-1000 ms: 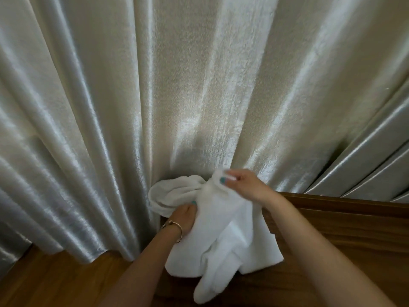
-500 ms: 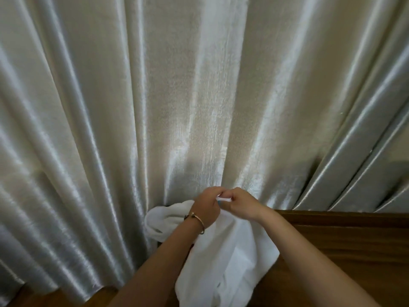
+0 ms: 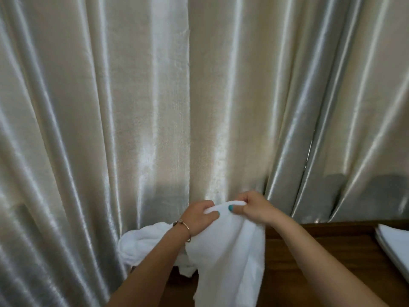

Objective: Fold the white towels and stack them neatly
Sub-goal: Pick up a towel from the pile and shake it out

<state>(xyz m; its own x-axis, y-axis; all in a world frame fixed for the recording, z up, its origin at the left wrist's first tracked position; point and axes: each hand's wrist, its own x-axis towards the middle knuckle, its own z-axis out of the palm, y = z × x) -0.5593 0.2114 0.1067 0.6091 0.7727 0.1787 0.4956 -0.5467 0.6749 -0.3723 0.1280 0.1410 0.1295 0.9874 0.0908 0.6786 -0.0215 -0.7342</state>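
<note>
Here the white towel point(image 3: 230, 251) hangs in the air by its top edge, pinched between the two hands and dropping in loose folds below them, its lower part running out of view at the bottom of the picture. The left hand point(image 3: 198, 218) is closed on that edge with the thumb on the near face of the cloth, and the right hand point(image 3: 254, 209), just beside it, is closed on the same edge in the same way; only a short run of hem shows between them. A thin bracelet point(image 3: 184, 226) sits on the left wrist. Below and to the left of the left hand, partly behind that forearm, lies a heap of unfolded white towels point(image 3: 143, 242), pushed up against the curtain point(image 3: 155, 107). Well off to the right of the right hand, at the edge of the picture, rests a folded stack point(image 3: 391, 247) of white cloth on the wooden table point(image 3: 321, 258). The step in hand looks like the start of one towel's fold: the edge is found, the cloth not yet opened out. The next move probably calls for the hands to slide apart along the hem until each reaches a corner, so the towel hangs flat and square, with enough lift to clear the table before it is laid down or halved.
</note>
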